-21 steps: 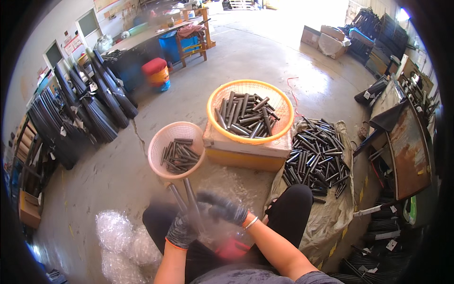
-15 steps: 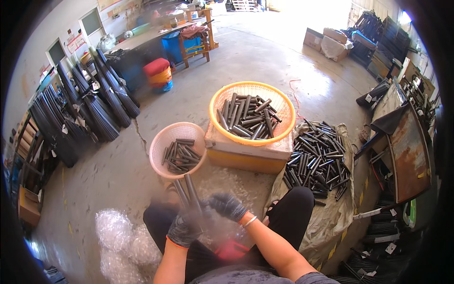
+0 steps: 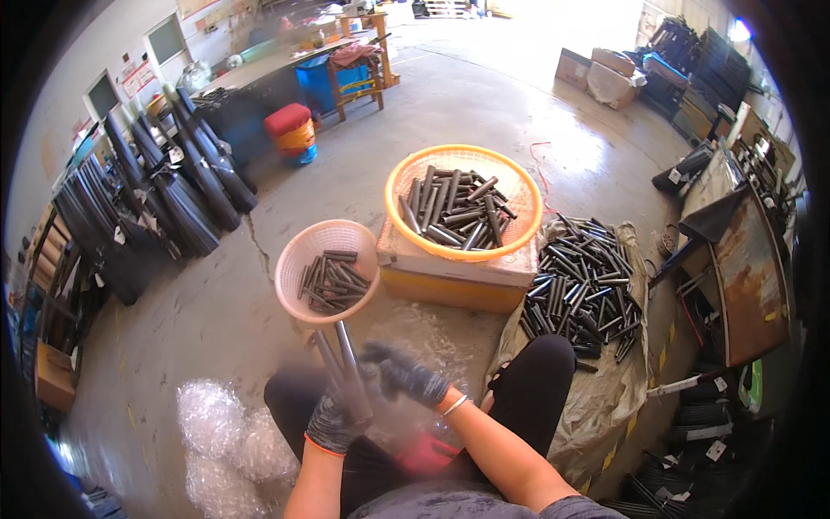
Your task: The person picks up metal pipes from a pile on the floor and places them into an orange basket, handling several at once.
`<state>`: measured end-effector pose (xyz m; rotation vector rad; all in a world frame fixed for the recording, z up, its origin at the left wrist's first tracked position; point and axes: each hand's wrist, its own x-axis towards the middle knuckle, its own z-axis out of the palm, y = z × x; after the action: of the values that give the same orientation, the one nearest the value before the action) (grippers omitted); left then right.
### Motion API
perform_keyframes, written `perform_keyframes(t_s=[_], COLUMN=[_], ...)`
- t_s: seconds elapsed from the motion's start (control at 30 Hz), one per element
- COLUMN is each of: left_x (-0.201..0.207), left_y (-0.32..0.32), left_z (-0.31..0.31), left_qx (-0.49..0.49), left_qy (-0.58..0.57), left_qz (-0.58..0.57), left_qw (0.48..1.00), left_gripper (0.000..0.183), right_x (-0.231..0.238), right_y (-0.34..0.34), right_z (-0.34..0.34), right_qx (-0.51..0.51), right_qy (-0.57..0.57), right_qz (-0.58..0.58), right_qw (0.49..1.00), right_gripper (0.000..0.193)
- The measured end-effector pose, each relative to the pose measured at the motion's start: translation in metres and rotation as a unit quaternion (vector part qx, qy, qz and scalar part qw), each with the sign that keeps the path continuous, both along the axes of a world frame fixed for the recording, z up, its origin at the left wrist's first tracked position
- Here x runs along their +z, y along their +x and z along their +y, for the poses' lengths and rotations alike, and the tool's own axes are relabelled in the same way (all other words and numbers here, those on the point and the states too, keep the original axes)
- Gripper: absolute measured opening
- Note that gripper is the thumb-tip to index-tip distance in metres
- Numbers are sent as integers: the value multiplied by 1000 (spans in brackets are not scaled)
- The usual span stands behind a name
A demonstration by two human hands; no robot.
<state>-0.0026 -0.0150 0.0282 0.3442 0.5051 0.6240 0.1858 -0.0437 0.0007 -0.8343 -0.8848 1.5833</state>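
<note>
My left hand [image 3: 334, 422], in a dark grey knitted glove, is closed around two dark tubes [image 3: 349, 374] that stick up side by side above my lap. Just right of them is my right hand [image 3: 411, 377], gloved the same way; motion smears its fingers, and whether they touch the tubes does not show. Ahead, a pink plastic basket [image 3: 289, 275] holds several short dark tubes. A yellow-orange basket [image 3: 393, 206] with more tubes in it rests on a cardboard box [image 3: 450, 290].
At right, a heap of dark tubes [image 3: 588, 290] covers part of a beige sheet [image 3: 575, 415]. Clear bubble wrap [image 3: 212, 424] lies by my left leg. Bundles of long black rods [image 3: 186, 208] lean at far left. A rusty panel [image 3: 752, 277] stands at right.
My right hand has shifted slightly left, its fingers nearer the upper part of the tubes. The left hand keeps its hold, with the tubes tilted a little differently.
</note>
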Motion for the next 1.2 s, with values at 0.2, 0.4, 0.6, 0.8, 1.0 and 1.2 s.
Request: perform_keyframes(t_s=[0.2, 0.4, 0.6, 0.8, 1.0, 1.2], left_x=[2, -45, 0, -14, 20, -26], left_y=[18, 5, -7, 5, 18, 5], left_z=[-1, 8, 4, 5, -2, 2], left_qx=[-26, 18, -10, 3, -38, 1], left_qy=[52, 141, 126, 89, 145, 140], left_qz=[-25, 54, 20, -6, 36, 36], left_qw=[998, 988, 992, 996, 988, 990], left_gripper=[44, 47, 46, 41, 45, 49], right_x=[-46, -216, -112, -7, -107, -232], right_y=[15, 78, 24, -4, 23, 66], right_z=[3, -40, -8, 12, 0, -50], right_qx=[28, -117, -120, -16, -92, -69], right_qy=[-36, -334, -266, 178, -53, -245], right_qz=[-150, -566, -201, -163, -387, -580], right_qw=[988, 745, 935, 970, 916, 774], right_gripper=[24, 39, 45, 37, 38, 36])
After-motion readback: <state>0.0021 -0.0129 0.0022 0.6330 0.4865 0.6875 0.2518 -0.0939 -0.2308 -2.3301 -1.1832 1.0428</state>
